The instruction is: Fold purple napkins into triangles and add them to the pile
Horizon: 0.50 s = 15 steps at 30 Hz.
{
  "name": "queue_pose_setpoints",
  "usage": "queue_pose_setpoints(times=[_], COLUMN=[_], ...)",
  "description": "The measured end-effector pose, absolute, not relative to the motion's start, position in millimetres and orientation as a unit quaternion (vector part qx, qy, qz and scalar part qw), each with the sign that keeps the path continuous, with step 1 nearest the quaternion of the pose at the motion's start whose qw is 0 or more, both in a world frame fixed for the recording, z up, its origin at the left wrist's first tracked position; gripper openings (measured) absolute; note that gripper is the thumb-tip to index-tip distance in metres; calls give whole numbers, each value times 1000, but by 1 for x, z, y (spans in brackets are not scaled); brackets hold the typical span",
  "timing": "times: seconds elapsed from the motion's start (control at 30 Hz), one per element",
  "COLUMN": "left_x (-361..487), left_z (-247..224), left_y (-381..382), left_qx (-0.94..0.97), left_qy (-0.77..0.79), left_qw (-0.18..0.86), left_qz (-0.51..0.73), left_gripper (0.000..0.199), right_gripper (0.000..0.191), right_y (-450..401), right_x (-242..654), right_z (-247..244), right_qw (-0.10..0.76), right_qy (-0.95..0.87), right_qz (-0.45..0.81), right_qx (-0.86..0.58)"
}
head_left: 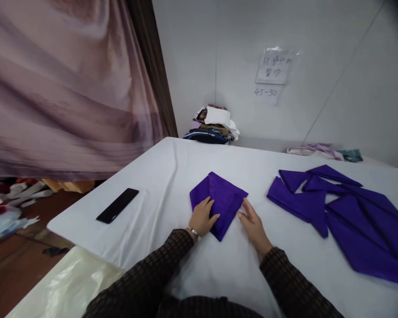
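A folded purple cloth napkin (223, 192) lies on the white-covered table in front of me, roughly diamond-shaped with a fold line running down from its top corner. My left hand (201, 216) rests on its lower left part, palm down with fingers spread and thumb stretched to the right. At the right corner my right hand (254, 227) touches the edge with extended fingertips, its thumb a little below and apart from them. More purple napkins (361, 221) lie in a loose, overlapping group on the right side of the table.
A black phone (117, 206) lies at the left on the white tablecloth (146, 181). Behind the far edge sit a stack of folded clothes (214, 126) and more fabric (321, 151). A pink curtain (69, 88) hangs at the left; handwritten paper signs (273, 70) are on the wall.
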State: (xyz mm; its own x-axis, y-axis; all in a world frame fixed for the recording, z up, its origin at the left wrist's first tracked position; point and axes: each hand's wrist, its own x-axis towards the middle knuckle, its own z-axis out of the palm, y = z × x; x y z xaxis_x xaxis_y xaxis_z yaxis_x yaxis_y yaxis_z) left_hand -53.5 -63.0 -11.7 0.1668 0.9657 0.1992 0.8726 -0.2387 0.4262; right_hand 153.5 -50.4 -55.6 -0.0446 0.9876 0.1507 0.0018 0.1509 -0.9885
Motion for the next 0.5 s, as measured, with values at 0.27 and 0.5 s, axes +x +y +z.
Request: queue_pose_setpoints(times=[0.27,0.5], left_x=[-37,-30], left_z=[-12,4], left_y=[-54,-63], left_qx=[738,663], left_qy=[640,573], left_qw=[69,205], left_qz=[202,435], left_gripper=[34,21], right_gripper=[44,71], right_y=[-54,-54], right_x=[154,153], right_z=[-53,-40], right_qw=[444,540], right_qy=[-703,-513], right_qz=[353,515], right_qx=[-429,-425])
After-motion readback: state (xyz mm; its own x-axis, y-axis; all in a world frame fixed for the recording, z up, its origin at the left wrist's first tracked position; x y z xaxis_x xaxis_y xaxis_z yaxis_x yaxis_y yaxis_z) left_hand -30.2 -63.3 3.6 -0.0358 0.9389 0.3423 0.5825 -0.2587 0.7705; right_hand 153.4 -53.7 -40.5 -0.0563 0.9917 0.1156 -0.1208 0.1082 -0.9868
